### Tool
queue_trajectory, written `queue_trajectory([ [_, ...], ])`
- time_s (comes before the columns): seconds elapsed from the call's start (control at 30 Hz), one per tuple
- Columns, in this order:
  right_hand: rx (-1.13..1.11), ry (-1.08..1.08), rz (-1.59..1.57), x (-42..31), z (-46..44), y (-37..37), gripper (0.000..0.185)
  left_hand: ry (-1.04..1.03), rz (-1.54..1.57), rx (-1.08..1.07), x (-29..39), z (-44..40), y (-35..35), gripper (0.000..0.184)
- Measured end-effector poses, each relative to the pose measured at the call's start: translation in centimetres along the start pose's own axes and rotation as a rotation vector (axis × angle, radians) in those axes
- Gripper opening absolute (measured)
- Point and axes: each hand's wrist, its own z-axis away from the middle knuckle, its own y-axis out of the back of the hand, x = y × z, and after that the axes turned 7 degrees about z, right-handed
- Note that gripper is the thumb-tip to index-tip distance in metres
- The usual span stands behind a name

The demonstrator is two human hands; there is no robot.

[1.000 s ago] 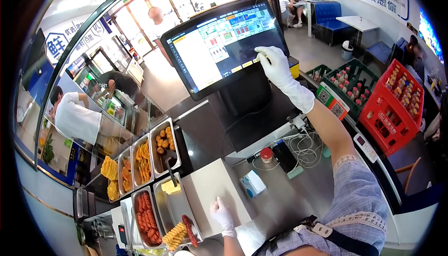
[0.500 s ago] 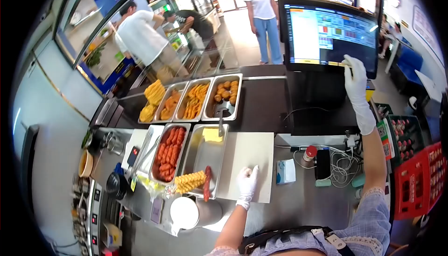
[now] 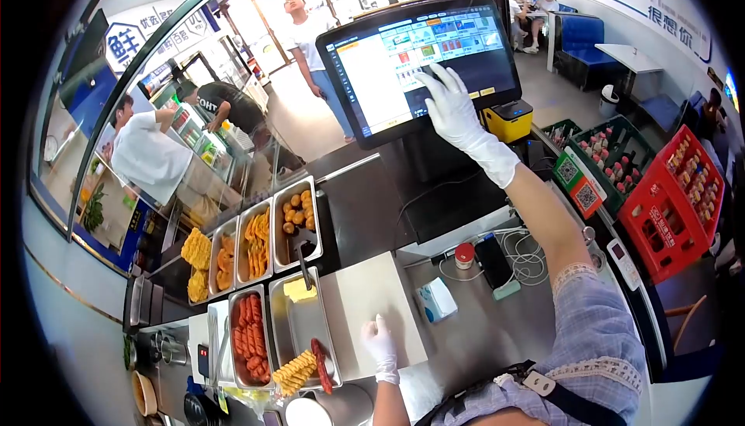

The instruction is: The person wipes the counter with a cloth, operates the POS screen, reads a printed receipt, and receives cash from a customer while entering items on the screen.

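My right hand (image 3: 454,116), in a white glove, is at the touchscreen monitor (image 3: 423,61), its fingers stretched out and holding nothing. My left hand (image 3: 380,346), also gloved, rests curled over the white cutting board (image 3: 353,290), with nothing visible in it. Left of the board, a metal tray (image 3: 299,321) holds a yellow block (image 3: 299,290). A spiral-cut yellow snack (image 3: 295,373) and a red sausage (image 3: 321,365) lie at its near end. Beside it stands a tray of red sausages (image 3: 250,337).
Trays of fried food (image 3: 256,244) and brown balls (image 3: 299,213) line the back. A tissue pack (image 3: 437,300), red-lidded jar (image 3: 464,255) and tangled cables (image 3: 531,259) lie right of the board. A red crate (image 3: 660,224) stands at right. Several people are beyond the counter.
The view has turned right, so the monitor and trays appear further left. My right hand has gone from the screen's lower edge to its middle, its fingers spreading. My left hand stays by the board.
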Motion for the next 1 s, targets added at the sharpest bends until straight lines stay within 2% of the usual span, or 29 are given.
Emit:
queue_trajectory([
  [0.2,-0.003,0.054,0.054,-0.1,-0.1,-1.6,0.046,-0.001,0.025,-0.001,0.2,0.2,0.0,0.042],
  [0.3,0.065,-0.078,-0.107,-1.4,0.6,0.1,0.043,-0.003,0.006,0.033,0.7,0.1,-0.3,0.042],
  [0.4,0.175,0.049,-0.147,-1.8,1.4,0.8,0.037,0.027,0.023,0.072,1.2,0.3,0.3,0.041],
  [0.47,0.186,0.076,-0.111,-2.3,2.0,1.3,0.035,-0.065,-0.058,0.040,0.8,0.1,0.1,0.040],
  [0.63,0.094,0.035,-0.068,-1.8,3.1,2.4,0.024,-0.068,-0.062,0.086,0.4,0.0,0.1,0.042],
  [0.93,0.061,0.017,-0.109,0.0,3.2,2.6,0.023,-0.127,0.045,0.125,-0.3,-0.3,-0.1,0.040],
  [1.0,0.140,0.057,-0.089,-0.4,3.2,2.8,0.024,-0.136,0.023,0.114,-0.7,0.1,0.0,0.037],
])
